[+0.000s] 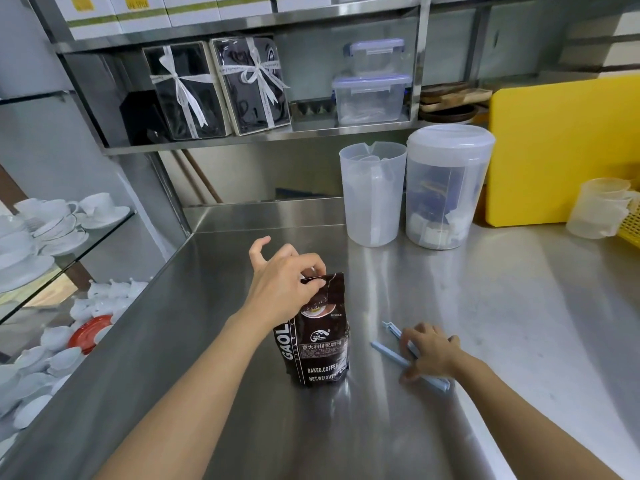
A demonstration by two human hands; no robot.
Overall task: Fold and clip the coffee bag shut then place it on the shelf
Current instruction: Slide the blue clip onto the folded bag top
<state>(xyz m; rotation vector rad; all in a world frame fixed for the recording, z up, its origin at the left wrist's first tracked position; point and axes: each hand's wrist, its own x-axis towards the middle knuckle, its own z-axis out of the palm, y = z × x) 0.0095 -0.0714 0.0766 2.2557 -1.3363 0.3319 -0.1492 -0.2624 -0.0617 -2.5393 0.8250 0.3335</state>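
A dark coffee bag (pixel 320 344) with white lettering stands upright on the steel counter (pixel 485 323). My left hand (pixel 282 282) pinches the bag's top edge between thumb and fingers. To the bag's right, a pale blue bag clip (pixel 389 355) lies open on the counter in a V. My right hand (pixel 431 353) rests on top of the clip, fingers curled around its arms and hiding its middle. The steel shelf (pixel 207 142) runs along the wall above the counter's back.
Two gift boxes with ribbons (pixel 221 88) and stacked clear containers (pixel 372 95) sit on the shelf. A translucent jug (pixel 372 195) and a lidded tub (pixel 446 188) stand at the counter's back, beside a yellow board (pixel 561 150). White cups fill glass shelves (pixel 52 223) at left.
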